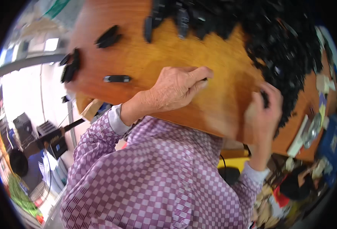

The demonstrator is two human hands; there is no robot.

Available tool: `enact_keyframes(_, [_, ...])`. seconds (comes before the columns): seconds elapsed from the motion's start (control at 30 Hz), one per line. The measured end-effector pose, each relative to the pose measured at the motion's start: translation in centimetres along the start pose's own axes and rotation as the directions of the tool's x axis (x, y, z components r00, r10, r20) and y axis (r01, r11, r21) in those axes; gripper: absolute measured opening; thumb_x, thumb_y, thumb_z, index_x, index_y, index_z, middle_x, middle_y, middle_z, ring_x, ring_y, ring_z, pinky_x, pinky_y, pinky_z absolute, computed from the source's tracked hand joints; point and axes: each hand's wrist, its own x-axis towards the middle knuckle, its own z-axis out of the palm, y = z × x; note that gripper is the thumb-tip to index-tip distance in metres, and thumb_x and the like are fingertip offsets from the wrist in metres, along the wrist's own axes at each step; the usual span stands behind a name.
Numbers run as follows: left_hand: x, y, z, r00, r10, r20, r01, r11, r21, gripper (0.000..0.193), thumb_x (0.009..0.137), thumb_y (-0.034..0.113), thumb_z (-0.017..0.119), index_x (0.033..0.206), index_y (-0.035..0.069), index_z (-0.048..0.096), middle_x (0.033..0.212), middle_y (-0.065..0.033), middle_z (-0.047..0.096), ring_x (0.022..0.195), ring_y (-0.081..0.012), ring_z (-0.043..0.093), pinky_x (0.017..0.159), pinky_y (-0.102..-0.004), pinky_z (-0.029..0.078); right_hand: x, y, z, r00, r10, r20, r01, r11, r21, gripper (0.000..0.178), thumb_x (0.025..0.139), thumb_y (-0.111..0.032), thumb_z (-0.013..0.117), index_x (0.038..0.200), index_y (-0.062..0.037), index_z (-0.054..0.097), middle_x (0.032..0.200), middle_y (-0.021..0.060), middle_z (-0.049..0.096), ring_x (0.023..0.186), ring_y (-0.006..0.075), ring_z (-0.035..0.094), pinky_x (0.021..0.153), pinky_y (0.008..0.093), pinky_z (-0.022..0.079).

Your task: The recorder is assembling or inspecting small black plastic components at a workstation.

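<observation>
My left hand point(176, 88) is over the middle of the wooden table point(138, 57), its fingers closed in a pinch. A small dark tip point(204, 79) shows between thumb and forefinger; the rest of that thing is hidden. To the right, beside a big heap of black pieces point(279, 49), my right hand point(266, 108) is blurred by motion. Its fingers curl around a small black piece point(265, 98), too smeared to name. Left of my left hand lies one slim black piece with a grey end point(117, 78).
More black pieces point(108, 36) lie in a small group at the far left, with another group point(70, 65) at the left edge. Beyond the heap on the right are a clear plastic packet point(312, 131) and a blue bag point(332, 145). Cluttered goods surround the table.
</observation>
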Motion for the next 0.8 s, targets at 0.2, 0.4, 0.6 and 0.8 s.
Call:
enact_keyframes(0.2, [-4.4, -4.3, -7.8, 0.988, -0.136, -0.073, 0.154, 0.876, 0.457, 0.009, 0.086, 0.015, 0.056, 0.093, 0.009, 0.057, 0.078, -0.0105, 0.059, 0.069, -0.0305, 0.060, 0.057, -0.0397, 0.045, 0.5, 3.2, -0.4, 0.998, -0.027, 0.059, 0.061, 0.685, -0.726, 0.016, 0.085, -0.025, 0.064, 0.089, -0.0095, 0.061, 0.094, 0.0030, 0.054, 0.090, 0.0242, 0.052, 0.074, 0.0392, 0.040])
enact_keyframes(0.4, [-1.0, -6.7, -9.1, 0.971, -0.074, -0.229, 0.185, 0.839, 0.512, 0.017, 0.086, 0.026, 0.060, 0.095, 0.011, 0.060, 0.085, -0.0100, 0.056, 0.082, -0.0292, 0.061, 0.067, -0.0425, 0.048, 0.9, 2.8, 0.5, 0.995, -0.051, 0.088, 0.098, 0.723, -0.684, 0.011, 0.086, -0.020, 0.063, 0.087, -0.0096, 0.060, 0.093, 0.0022, 0.054, 0.089, 0.0242, 0.053, 0.074, 0.0389, 0.039])
enact_keyframes(0.6, [1.6, -9.1, -7.8, 0.952, -0.139, -0.271, 0.280, 0.754, 0.594, 0.031, 0.086, 0.028, 0.063, 0.106, 0.006, 0.054, 0.094, -0.0159, 0.060, 0.088, -0.0355, 0.063, 0.074, -0.0434, 0.051, 0.4, 2.3, 0.9, 0.996, 0.082, 0.039, -0.062, 0.929, -0.366, 0.010, 0.087, -0.012, 0.062, 0.093, -0.0042, 0.061, 0.098, 0.0039, 0.057, 0.093, 0.0189, 0.055, 0.080, 0.0340, 0.041])
enact_keyframes(0.8, [0.2, -9.7, -8.9, 0.926, -0.174, -0.335, 0.271, 0.924, 0.268, 0.023, 0.087, 0.011, 0.058, 0.106, 0.002, 0.051, 0.090, -0.0172, 0.065, 0.082, -0.0313, 0.065, 0.069, -0.0407, 0.051, 0.9, -0.1, 2.2, 0.955, 0.296, -0.005, -0.263, 0.856, 0.446, 0.010, 0.089, -0.007, 0.062, 0.094, 0.0013, 0.061, 0.093, 0.0021, 0.060, 0.090, 0.0106, 0.055, 0.081, 0.0228, 0.041])
